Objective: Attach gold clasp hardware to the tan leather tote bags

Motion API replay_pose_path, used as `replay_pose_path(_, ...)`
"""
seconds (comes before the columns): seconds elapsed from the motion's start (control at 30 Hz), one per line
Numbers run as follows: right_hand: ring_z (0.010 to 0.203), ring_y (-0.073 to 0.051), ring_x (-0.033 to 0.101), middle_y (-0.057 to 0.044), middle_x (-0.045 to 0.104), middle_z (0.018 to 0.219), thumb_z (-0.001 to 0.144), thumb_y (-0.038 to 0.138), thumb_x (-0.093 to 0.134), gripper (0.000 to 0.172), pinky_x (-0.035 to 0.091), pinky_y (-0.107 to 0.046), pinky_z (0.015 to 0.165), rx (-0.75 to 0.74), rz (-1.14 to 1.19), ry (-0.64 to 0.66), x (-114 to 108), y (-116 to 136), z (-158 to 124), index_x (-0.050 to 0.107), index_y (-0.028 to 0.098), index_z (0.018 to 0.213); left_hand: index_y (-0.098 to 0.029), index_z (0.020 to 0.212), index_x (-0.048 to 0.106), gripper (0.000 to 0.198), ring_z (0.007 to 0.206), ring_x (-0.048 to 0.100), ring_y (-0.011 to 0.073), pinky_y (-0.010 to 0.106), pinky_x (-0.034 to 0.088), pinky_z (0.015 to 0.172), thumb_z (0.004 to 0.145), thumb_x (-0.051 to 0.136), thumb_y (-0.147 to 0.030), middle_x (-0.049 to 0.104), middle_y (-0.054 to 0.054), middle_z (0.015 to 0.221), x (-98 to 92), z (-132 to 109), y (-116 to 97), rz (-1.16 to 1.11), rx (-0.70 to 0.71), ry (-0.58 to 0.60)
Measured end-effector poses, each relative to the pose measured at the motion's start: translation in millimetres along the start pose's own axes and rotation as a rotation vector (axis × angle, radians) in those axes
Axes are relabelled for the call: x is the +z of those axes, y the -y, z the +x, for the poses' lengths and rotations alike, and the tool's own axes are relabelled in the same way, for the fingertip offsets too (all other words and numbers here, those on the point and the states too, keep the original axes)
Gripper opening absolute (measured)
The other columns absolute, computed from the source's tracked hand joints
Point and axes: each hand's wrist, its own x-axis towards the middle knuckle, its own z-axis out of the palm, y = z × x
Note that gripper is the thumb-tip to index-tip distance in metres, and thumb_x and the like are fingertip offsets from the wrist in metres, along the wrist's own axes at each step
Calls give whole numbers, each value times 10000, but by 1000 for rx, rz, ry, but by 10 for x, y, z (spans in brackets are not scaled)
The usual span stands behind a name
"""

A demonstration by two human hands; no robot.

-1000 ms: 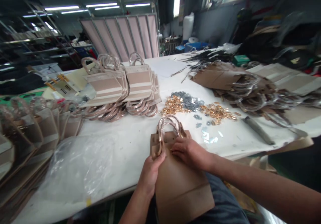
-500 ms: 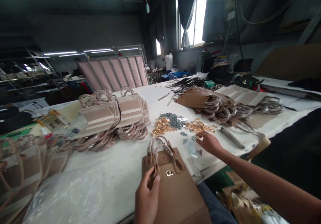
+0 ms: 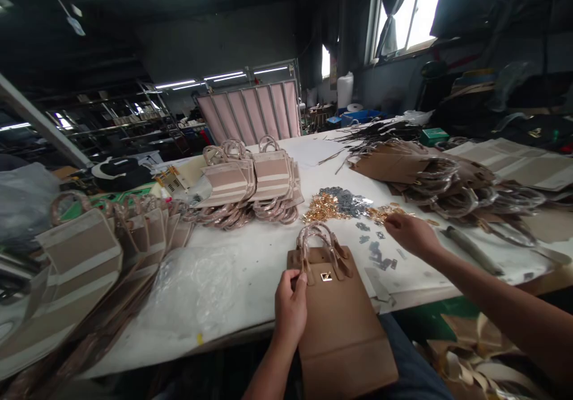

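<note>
A brown handbag panel (image 3: 342, 322) with plastic-wrapped handles (image 3: 319, 239) and a small gold clasp (image 3: 326, 277) lies at the table's front edge, partly over my lap. My left hand (image 3: 290, 304) pinches its left edge near the base of a handle, thumb on top. Past the bag, my right hand (image 3: 412, 233) reaches to a small heap of gold metal fittings (image 3: 384, 213). Its fingers are curled together, and the fingertips are too small to show what is between them. Grey metal plates (image 3: 380, 257) lie scattered just left of that hand.
Behind the bag are a larger gold heap (image 3: 324, 208) and a grey heap of plates (image 3: 347, 202). Stacked bag panels (image 3: 273, 176) stand left, more brown panels (image 3: 394, 164) right. Clear plastic film (image 3: 192, 292) covers the table's left front. A grey rod (image 3: 474, 251) lies right.
The view has swung left, so the table contents sit further right. My right hand has moved from the loose grey plates to the small gold heap. My left hand keeps its grip on the bag.
</note>
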Motion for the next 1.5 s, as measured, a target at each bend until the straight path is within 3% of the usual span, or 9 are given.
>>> replay_pose_path(0.07, 809, -258, 678, -94, 724, 894, 1024, 443, 558, 311, 502, -330, 693, -81, 375, 50, 61, 309, -368, 701, 176, 1093, -185, 934, 625, 398, 792, 592, 223, 296, 441, 739, 888, 685, -576, 644, 37, 826, 51, 3, 13, -40, 23, -11)
replay_pose_path(0.17, 787, -267, 680, -95, 720, 876, 970, 631, 640, 454, 560, -370, 725, -201, 1065, 318, 392, 835, -1013, 662, 178, 991, -204, 845, 548, 391, 723, 527, 178, 267, 413, 697, 841, 763, -530, 562, -12, 760, 114, -1, 24, -82, 32, 11)
replay_pose_path(0.27, 770, -255, 663, -79, 702, 857, 966, 665, 652, 471, 568, -370, 713, -177, 1290, 367, 797, 1185, -1456, 634, 194, 977, -212, 769, 474, 410, 704, 480, 161, 259, 391, 687, 873, 732, -513, 501, -28, 722, 117, -20, 34, -54, 44, 1)
replay_pose_path(0.4, 831, -274, 647, -75, 692, 900, 1028, 612, 599, 398, 576, -432, 785, -282, 1133, 188, 1011, 1286, -1600, 650, 224, 955, -213, 764, 486, 413, 713, 499, 165, 263, 404, 693, 904, 698, -539, 504, -20, 724, 75, -59, 42, -65, 57, -78)
replay_pose_path(0.53, 949, -307, 629, -80, 682, 977, 1049, 545, 584, 338, 547, -496, 885, -400, 1024, 29, 965, 1293, -1568, 647, 244, 910, -218, 1116, 616, 455, 926, 648, 213, 284, 489, 816, 855, 761, -560, 691, 41, 1002, 28, -98, 35, -320, -132, -194)
replay_pose_path(0.67, 864, -295, 638, -64, 683, 911, 1046, 533, 586, 321, 551, -452, 799, -322, 968, 8, 1010, 1332, -1577, 669, 243, 938, -196, 1155, 653, 450, 929, 707, 222, 305, 538, 833, 868, 756, -529, 739, 57, 997, -71, -164, -53, -720, -368, -20)
replay_pose_path(0.83, 743, -288, 657, -65, 701, 827, 1027, 551, 611, 334, 571, -417, 680, -282, 939, -4, 1051, 1377, -1581, 694, 239, 940, -164, 1091, 712, 418, 955, 717, 229, 309, 556, 859, 801, 833, -441, 754, 65, 983, -183, -239, -245, -755, -379, 83)
replay_pose_path(1.1, 805, -290, 707, -66, 751, 910, 1007, 499, 646, 272, 609, -424, 718, -332, 848, -90, 938, 1509, -1608, 731, 243, 974, -193, 1155, 727, 448, 1259, 614, 277, 338, 480, 1081, 840, 791, -506, 718, 73, 1241, -48, -359, -239, -750, -273, -85)
replay_pose_path(1.5, 684, -242, 670, -47, 715, 790, 972, 454, 663, 265, 531, -328, 622, -259, 840, -87, 840, 1622, -1785, 714, 222, 854, -191, 1247, 694, 540, 1287, 608, 304, 346, 486, 1079, 888, 748, -591, 705, 87, 1292, -19, -536, -240, -698, -224, -141)
